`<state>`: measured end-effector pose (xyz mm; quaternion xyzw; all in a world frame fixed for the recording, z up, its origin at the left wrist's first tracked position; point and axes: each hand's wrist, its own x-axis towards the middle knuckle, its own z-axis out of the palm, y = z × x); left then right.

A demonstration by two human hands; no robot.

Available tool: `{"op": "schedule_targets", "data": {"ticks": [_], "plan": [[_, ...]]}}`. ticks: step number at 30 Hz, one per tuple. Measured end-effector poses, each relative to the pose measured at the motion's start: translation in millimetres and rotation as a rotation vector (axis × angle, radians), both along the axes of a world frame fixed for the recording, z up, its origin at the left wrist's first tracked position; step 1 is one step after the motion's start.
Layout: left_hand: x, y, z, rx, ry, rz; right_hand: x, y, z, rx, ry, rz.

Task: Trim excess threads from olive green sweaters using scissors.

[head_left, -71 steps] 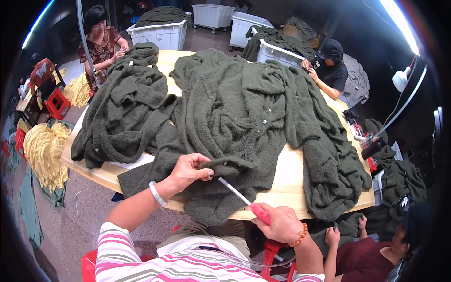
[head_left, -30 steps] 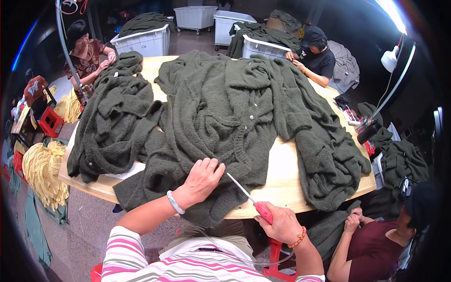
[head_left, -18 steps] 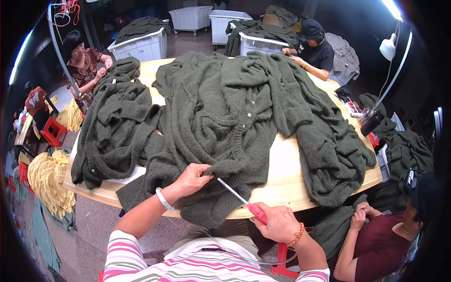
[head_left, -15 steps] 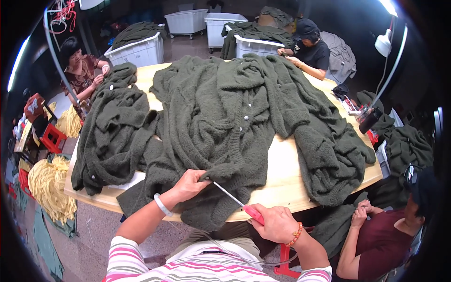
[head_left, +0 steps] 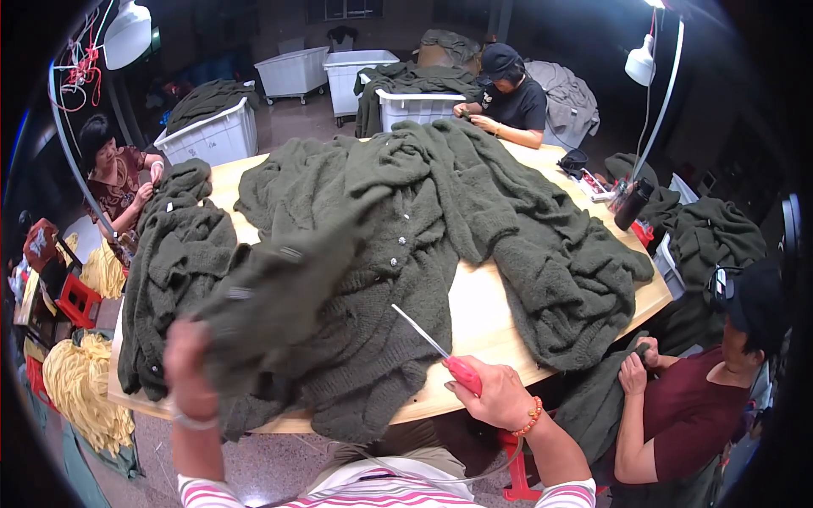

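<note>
My left hand (head_left: 188, 360), smeared by motion, is at the left edge of a raised, blurred front part of a dark green knit cardigan (head_left: 279, 288) and appears to grip it. In my right hand (head_left: 500, 394) is a red-handled tool (head_left: 421, 332) with a long thin metal shaft. My fingers wrap its handle, and the tip points up and left over the cardigan, near its lower edge. Whether the tip touches the knit I cannot tell. Shiny round buttons (head_left: 402, 241) run down the cardigan front. A pale cord curves below my right wrist.
More dark green knitwear lies on the wooden table (head_left: 483, 317), at left (head_left: 174, 279) and right (head_left: 576, 279). Co-workers sit at far left (head_left: 118, 186), far right (head_left: 517, 97) and near right (head_left: 686, 406). A black bottle (head_left: 633, 203) stands by the right edge. White bins (head_left: 212, 127) stand behind.
My left hand has moved left and lifted a part of the cardigan, away from the tool's tip. My right hand still holds the tool in nearly the same place. The view has shifted.
</note>
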<state>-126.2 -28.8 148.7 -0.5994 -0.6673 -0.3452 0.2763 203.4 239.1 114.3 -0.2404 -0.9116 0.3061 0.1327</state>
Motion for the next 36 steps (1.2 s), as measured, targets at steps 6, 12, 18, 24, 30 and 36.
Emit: {"op": "schedule_targets", "data": {"ticks": [6, 12, 18, 24, 30, 36], "plan": [[-40.8, -188.7, -13.9, 0.634, -0.483, 0.226, -11.2, 5.1, -7.2, -0.031, 0.001, 0.046], [-60.6, -190.1, -5.4, 0.344, -1.169, 0.126, -25.6, 12.3, -14.8, -0.031, 0.009, 0.113], [-57.4, -39.6, -9.4, -0.257, -0.807, 0.307, -30.8, 18.6, -15.7, -0.097, -0.061, 0.053], [-63.5, 156.5, -22.1, -0.279, -0.419, 0.102, -15.3, 31.0, -28.3, -0.127, -0.023, -0.033], [-122.9, 289.0, -81.7, -0.176, -0.113, 0.325, -3.3, 45.1, -32.7, -0.171, 0.0, -0.083], [-183.4, 315.0, -73.7, -0.219, -0.736, 0.157, -6.6, 61.0, -42.9, -0.251, 0.019, -0.134]]}}
